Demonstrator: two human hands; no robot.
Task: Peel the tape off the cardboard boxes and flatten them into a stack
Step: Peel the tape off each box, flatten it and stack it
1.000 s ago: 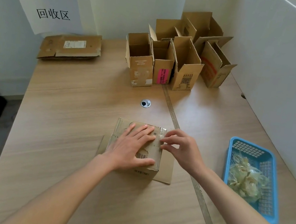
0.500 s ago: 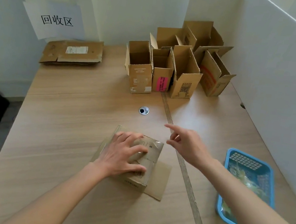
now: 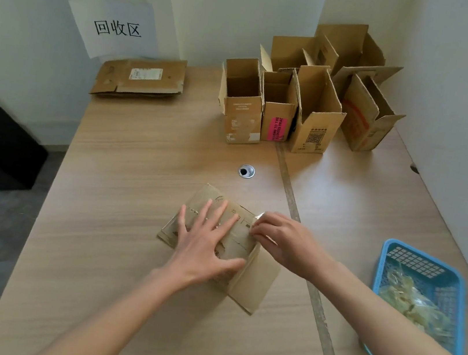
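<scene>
Head view: blue basket (image 3: 454, 280) at the worktop's (image 3: 133, 192) right edge holds peeled tape (image 3: 411, 304); left hand (image 3: 204, 243) presses flat on the cardboard box (image 3: 254, 277), right hand (image 3: 283, 242) pinches its tape; open boxes (image 3: 307, 103) stand at the far edge.

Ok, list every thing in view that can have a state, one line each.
left hand: flat, fingers spread, pressing the box down
right hand: fingers curled, pinching the tape
box under the hands: pressed down on the table, one flap out
tape: partly lifted at the box's edge
upright boxes: open-topped, standing
flattened stack: flat
blue basket: holding peeled tape
</scene>
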